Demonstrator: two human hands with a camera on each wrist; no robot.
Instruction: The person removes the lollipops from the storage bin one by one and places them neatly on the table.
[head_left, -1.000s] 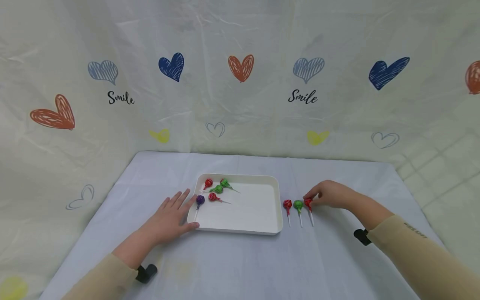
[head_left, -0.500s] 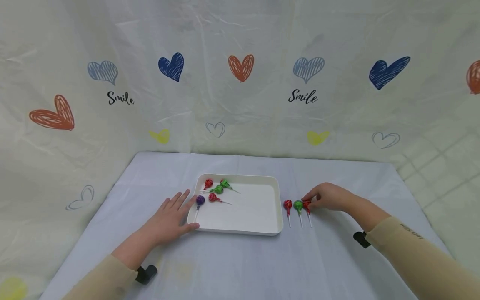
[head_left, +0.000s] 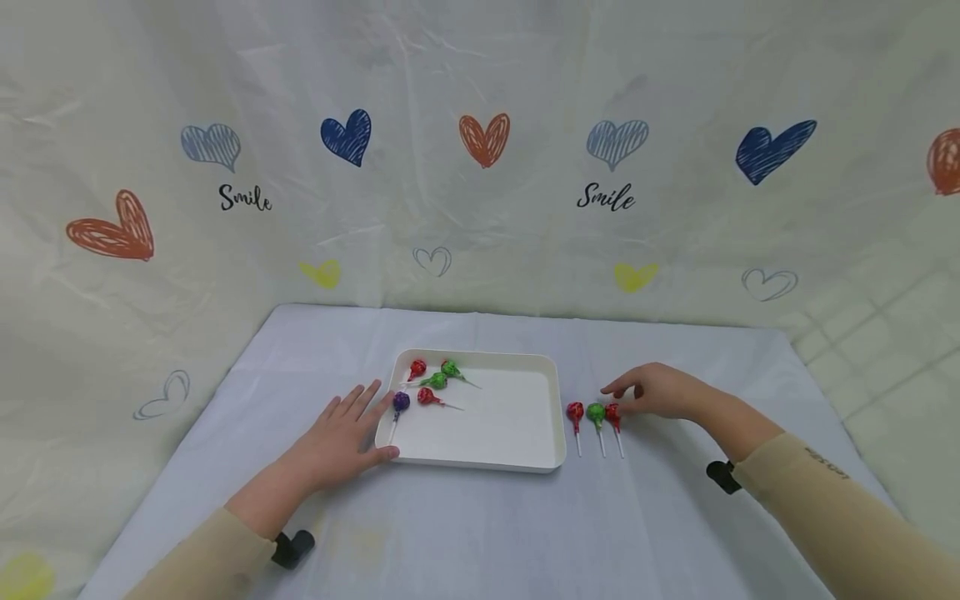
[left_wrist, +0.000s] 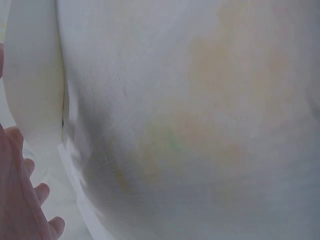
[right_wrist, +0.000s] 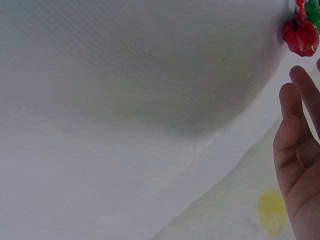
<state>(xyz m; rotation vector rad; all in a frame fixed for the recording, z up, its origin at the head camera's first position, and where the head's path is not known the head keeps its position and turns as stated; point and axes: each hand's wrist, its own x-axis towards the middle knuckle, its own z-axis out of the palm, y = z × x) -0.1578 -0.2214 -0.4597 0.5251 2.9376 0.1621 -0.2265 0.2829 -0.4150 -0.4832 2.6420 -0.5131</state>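
With twelve o'clock straight away from the person, three lollipops lay side by side on the white cloth-covered surface (head_left: pixel 480 533): a red lollipop (head_left: pixel 575 411), a green lollipop (head_left: pixel 596 412) and an end red lollipop (head_left: pixel 612 414). The row sat at the three o'clock side of a white tray (head_left: pixel 487 429). Each head pointed about twelve and each stick about six, the latter two sticks leaning slightly toward five.

The left hand (head_left: pixel 339 442) was relaxed, fingers spread toward one o'clock, thumb on the tray's near corner at eight. The right hand (head_left: pixel 660 392) reached toward nine, loosely bent and gripping nothing, just beside the end red lollipop; whether a fingertip touched it, I could not tell. A second earlier that lollipop lay farther from the green one; now their heads were close together, and the index finger had lifted off.

In the tray, the purple lollipop (head_left: pixel 401 402) pointed toward twelve, the nearer red lollipop (head_left: pixel 427 397) toward ten, the nearer green lollipop (head_left: pixel 438 381) toward three, the farther red lollipop (head_left: pixel 417 367) toward one, and the farther green lollipop (head_left: pixel 450 368) toward ten. Beyond hung a heart-printed backdrop (head_left: pixel 540 233).
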